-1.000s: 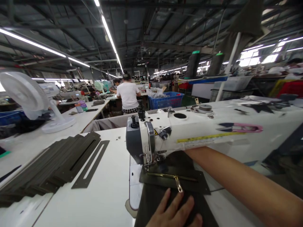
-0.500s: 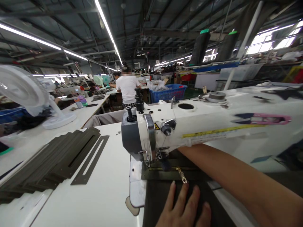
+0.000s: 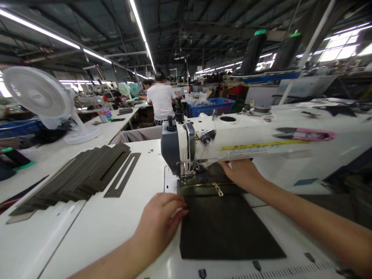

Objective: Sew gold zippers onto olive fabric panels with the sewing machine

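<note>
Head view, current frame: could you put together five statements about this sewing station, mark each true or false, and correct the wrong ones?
1. The left hand is at the left edge of the dark fabric panel. True.
2. The right hand holds the pink-handled thread snips. False: the snips are on the arm of the sewing machine, and the hand is below that arm.
3. The zipper pull is gold-coloured. True.
4. The overlapping slotted pieces lie right of the machine in the picture. False: they lie left of it.
5. A white desk fan stands at the left. True.
</note>
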A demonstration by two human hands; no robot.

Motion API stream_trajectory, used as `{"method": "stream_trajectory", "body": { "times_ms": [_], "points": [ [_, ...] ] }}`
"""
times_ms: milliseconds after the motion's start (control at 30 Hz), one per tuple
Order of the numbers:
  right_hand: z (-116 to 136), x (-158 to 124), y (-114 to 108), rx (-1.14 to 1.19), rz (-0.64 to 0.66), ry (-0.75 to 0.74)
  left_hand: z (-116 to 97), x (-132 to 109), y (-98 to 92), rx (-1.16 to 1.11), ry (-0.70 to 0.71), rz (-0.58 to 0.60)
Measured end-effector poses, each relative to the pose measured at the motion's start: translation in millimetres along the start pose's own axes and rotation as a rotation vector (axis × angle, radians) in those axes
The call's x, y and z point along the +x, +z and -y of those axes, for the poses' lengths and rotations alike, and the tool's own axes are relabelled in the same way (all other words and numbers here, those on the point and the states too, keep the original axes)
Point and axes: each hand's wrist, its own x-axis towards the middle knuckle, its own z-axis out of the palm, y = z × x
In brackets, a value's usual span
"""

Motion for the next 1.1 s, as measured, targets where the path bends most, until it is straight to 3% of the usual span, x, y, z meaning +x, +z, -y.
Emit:
{"method": "stream_trajectory", "body": {
  "times_ms": [133, 267, 467, 1100],
  "points": [
    [45.4, -30.3, 0.9, 0.132, 0.089, -0.230, 37.4, 4.3, 9.8, 0.154, 0.107, 0.004],
    [73.3, -34.8, 18.8, 0.110, 0.121, -0.290, 46.6, 8.6, 24.4, 0.187, 0.178, -0.003],
    [69.3, -27.1, 26.1, 0.053, 0.251, -0.320, 43.9, 8.4, 21.9, 0.208, 0.236, 0.059],
    [65.8, -25.5, 28.8, 0.080, 0.252, -0.349, 39.1, 16.7, 19.6, 0.304, 0.331, 0.079]
  ]
}}
